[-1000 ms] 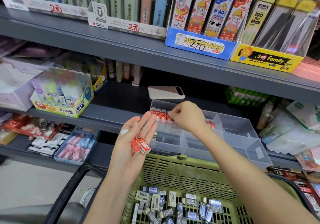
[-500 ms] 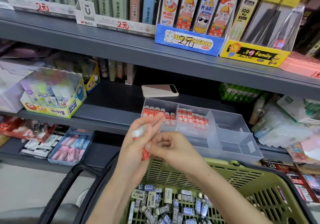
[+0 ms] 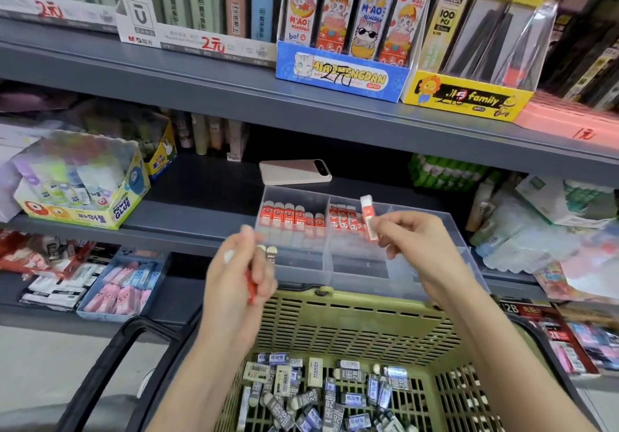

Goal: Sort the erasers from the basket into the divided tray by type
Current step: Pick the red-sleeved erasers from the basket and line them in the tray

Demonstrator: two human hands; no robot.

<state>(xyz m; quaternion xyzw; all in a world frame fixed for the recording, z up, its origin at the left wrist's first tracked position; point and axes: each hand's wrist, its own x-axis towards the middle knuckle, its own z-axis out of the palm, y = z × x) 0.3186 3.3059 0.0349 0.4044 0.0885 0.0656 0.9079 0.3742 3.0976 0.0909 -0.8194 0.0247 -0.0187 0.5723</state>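
Red eraser mostly hidden in left hand; right hand pinches second eraser.

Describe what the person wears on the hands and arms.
Nothing worn shows. The left hand and the right hand are bare, with no gloves and no rings to be seen. The left forearm and the right forearm are bare too, with no sleeve, watch or bracelet down to the picture's lower edge. The left hand is blurred, so small details there cannot be told.
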